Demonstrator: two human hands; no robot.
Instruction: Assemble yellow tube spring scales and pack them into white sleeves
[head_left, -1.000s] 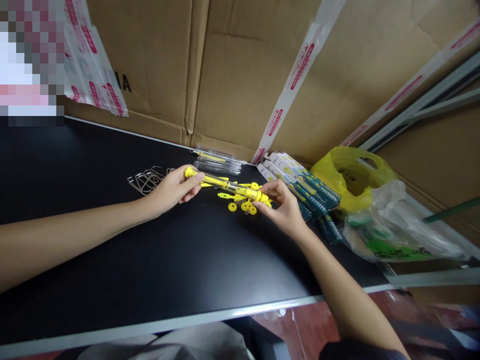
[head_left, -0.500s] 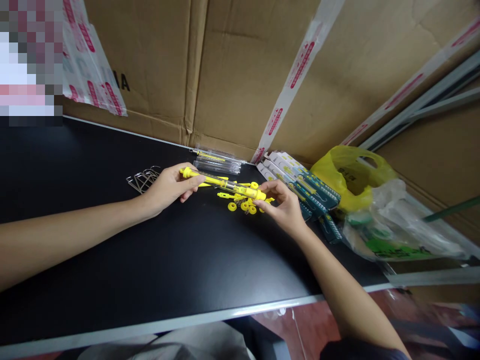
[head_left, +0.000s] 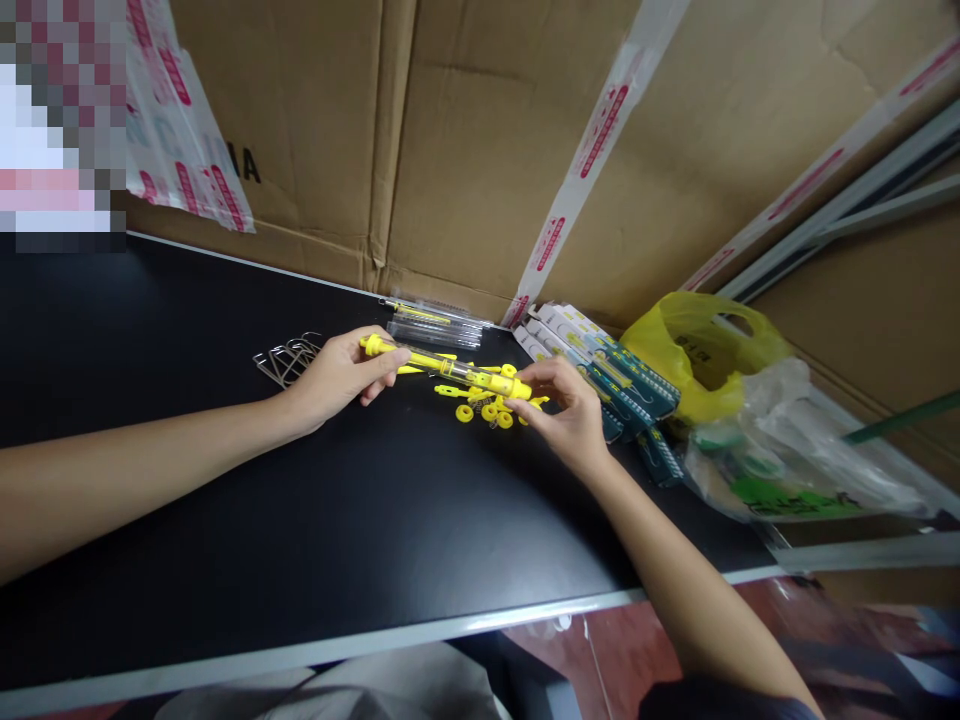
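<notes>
1. Two grips on one clear tube here in the head view: the left grip has thumb and fingers closed around its left stretch, and the right grip pinches it at the other end.
2. The step in hand looks like a two-handed hold on the tube, perhaps handling its fitted ends; whether anything is being twisted or pressed, I can't tell.
3. The next move, I'd judge, calls for a steady left grip and light, in-line fingers on the right, so that the tube doesn't bend or slip.
4. Now the lie of it: the tube spans between the grips, dipping slightly to the right, apparently raised off the desk. A yellow end piece pokes out past the left thumb; another yellow fitting sits right by the right fingertips.
5. Beyond and below the tube, loose yellow parts are scattered. Bent metal hooks lie beside the left grip, with printed boxes near the right one.
</notes>
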